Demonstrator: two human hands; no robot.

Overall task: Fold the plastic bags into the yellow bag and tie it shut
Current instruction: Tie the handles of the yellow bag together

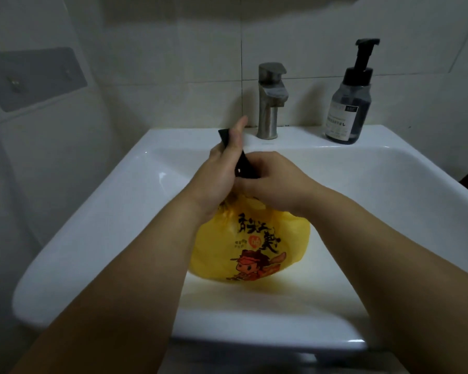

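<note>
**Desk:** Where is the bag sitting?

**Me:** I'm seeing the yellow bag (243,244) lying in the basin of the sink (97,217). It is bulging, with the printed side facing up: black characters and a red cartoon figure. Its top is bunching up under both wrists.

**Desk:** Hands?

**Me:** Both are meeting just above the bag's neck. The left hand (222,168) is gripping a black strip (245,166), fingers wrapping it, thumb sticking straight up toward the tap (270,101). The strip's upper end is poking out past that hand, over the sink's back ledge.

**Desk:** And the right?

**Me:** The right hand (276,179) is curling round the strip's lower end, knuckles facing me, and is touching the left hand. The strip is running slantwise between the two. I'm not able to tell whether the right fingers are also catching yellow plastic, because they are hiding that spot.

**Desk:** What is the strip?

**Me:** I cannot tell. It is showing dark and flat, and the light is dim.

**Desk:** Surroundings?

**Me:** A soap bottle (347,103) with a black pump is standing on the back ledge, right of the tap. A grey plate (35,79) is sitting on the wall at left.
</note>
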